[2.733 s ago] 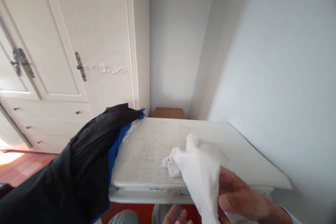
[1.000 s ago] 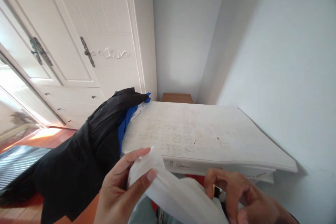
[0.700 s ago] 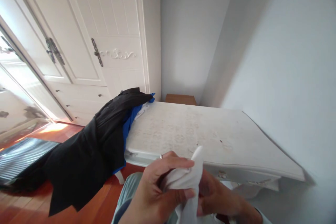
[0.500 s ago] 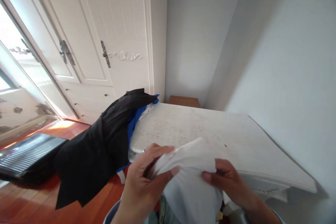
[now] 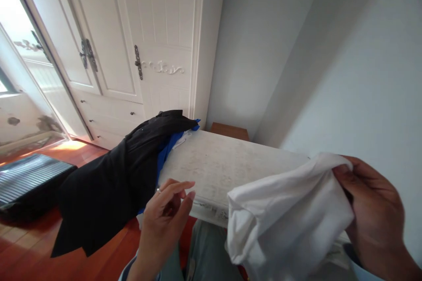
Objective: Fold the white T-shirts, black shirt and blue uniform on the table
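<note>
A white cloth garment (image 5: 290, 215) hangs in loose folds from my right hand (image 5: 372, 202), whose thumb and fingers pinch its upper edge at the right. What kind of garment it is does not show. My left hand (image 5: 168, 215) is free of the cloth, its thumb and index finger apart, with a ring on one finger. It hovers by the front edge of the white table (image 5: 204, 162). Left of that hand, a black garment (image 5: 121, 175) drapes over the table's left end, with a blue garment (image 5: 163, 153) and a bit of white cloth (image 5: 182, 140) beneath it.
A white wardrobe (image 5: 165, 22) with metal handles stands behind. A black ribbed case (image 5: 36, 180) lies on the red wooden floor (image 5: 108, 246) at the left. Between wardrobe and wall is a brown wooden piece (image 5: 230, 131). The grey wall (image 5: 362, 74) rises along the right.
My left hand has let go of the white garment and drawn slightly left. My right hand has carried it up and to the right, so it now hangs more spread out.
</note>
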